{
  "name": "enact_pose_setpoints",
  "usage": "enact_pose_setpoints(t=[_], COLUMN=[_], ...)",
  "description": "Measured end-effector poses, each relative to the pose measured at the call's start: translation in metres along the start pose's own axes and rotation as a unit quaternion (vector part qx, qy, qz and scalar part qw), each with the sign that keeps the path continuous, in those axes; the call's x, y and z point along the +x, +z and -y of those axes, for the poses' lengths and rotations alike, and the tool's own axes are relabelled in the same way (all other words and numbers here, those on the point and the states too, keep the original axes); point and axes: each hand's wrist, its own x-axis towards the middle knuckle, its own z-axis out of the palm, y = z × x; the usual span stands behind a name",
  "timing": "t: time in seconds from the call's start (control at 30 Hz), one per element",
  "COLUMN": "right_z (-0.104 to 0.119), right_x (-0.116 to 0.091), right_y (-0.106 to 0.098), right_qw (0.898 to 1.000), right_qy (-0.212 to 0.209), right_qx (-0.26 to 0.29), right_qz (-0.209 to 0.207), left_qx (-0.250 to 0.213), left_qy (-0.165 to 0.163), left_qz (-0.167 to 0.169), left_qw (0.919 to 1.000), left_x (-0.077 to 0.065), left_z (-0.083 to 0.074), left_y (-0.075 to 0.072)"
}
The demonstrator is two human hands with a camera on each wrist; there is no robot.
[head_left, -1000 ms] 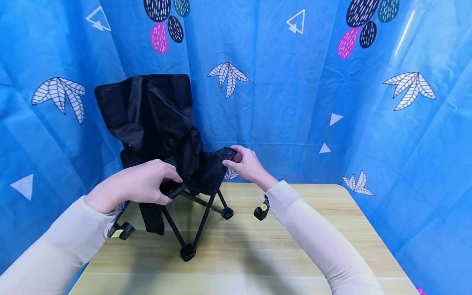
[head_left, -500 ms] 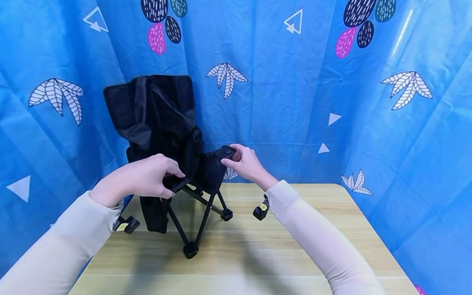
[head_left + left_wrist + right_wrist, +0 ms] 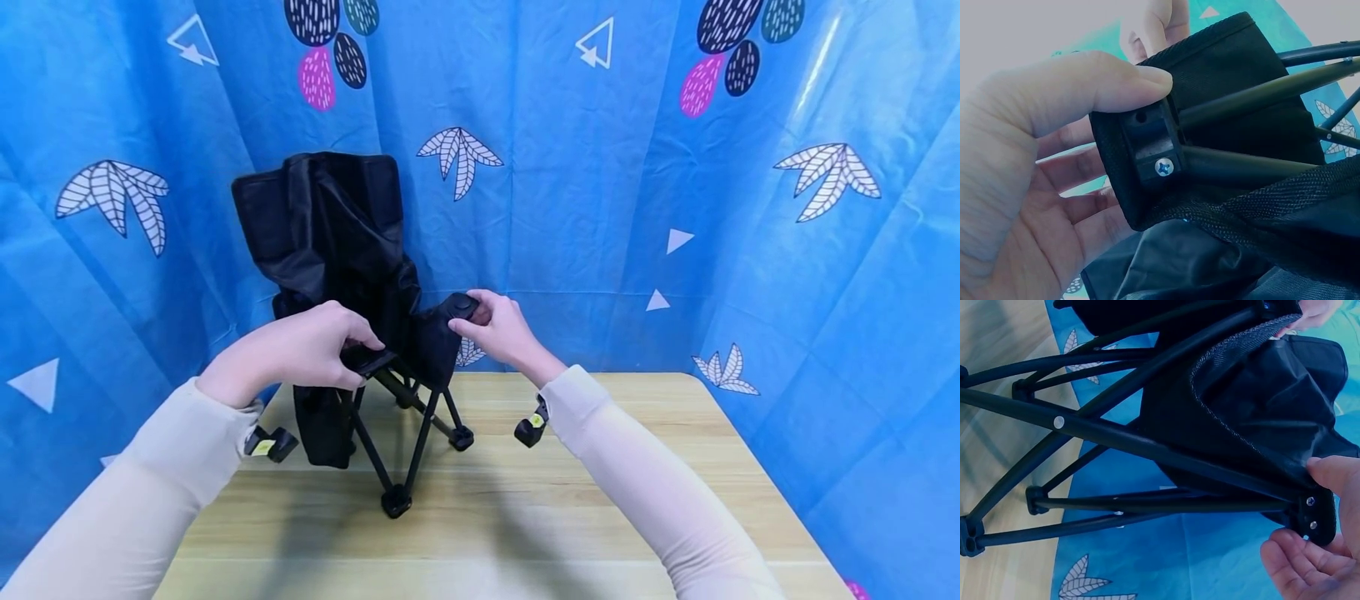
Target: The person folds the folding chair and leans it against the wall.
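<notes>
A small black folding chair (image 3: 337,208) stands on the table with its fabric back raised and creased. My left hand (image 3: 318,342) holds its near left corner. In the left wrist view, the thumb presses beside a black plastic bracket (image 3: 1154,140) with a screw in it, and the fingers lie behind the fabric. My right hand (image 3: 504,329) grips the other corner, at the right. The right wrist view shows thumb and fingertips around that corner's bracket (image 3: 1317,515), where two black tubes meet. Crossed frame legs (image 3: 420,442) run down to plastic feet.
The wooden table (image 3: 600,500) extends to the right and in front of the chair. A blue patterned curtain (image 3: 570,208) hangs close behind and along both sides. A black fabric flap (image 3: 322,425) hangs below the left hand. Black wrist cameras (image 3: 530,429) sit under the cuffs.
My left hand has moved right and slightly up, carrying its corner toward the right one. The chair's back and left side have shifted right and look narrower. My right hand stays nearly still.
</notes>
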Motion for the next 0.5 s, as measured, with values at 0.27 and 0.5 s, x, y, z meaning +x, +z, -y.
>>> enact_pose_setpoints(t=[0.27, 0.5], right_z=[0.001, 0.001], right_x=[0.002, 0.002], right_y=[-0.001, -0.001], right_qw=[1.0, 1.0], right_qy=[-0.008, -0.005], right_qx=[0.007, 0.004], right_qz=[-0.007, -0.011], left_qx=[0.002, -0.009], left_qy=[0.004, 0.004], left_qz=[-0.003, -0.003], left_qw=[1.0, 0.9999], left_x=[0.007, 0.012], left_z=[0.003, 0.003], left_y=[-0.001, -0.002])
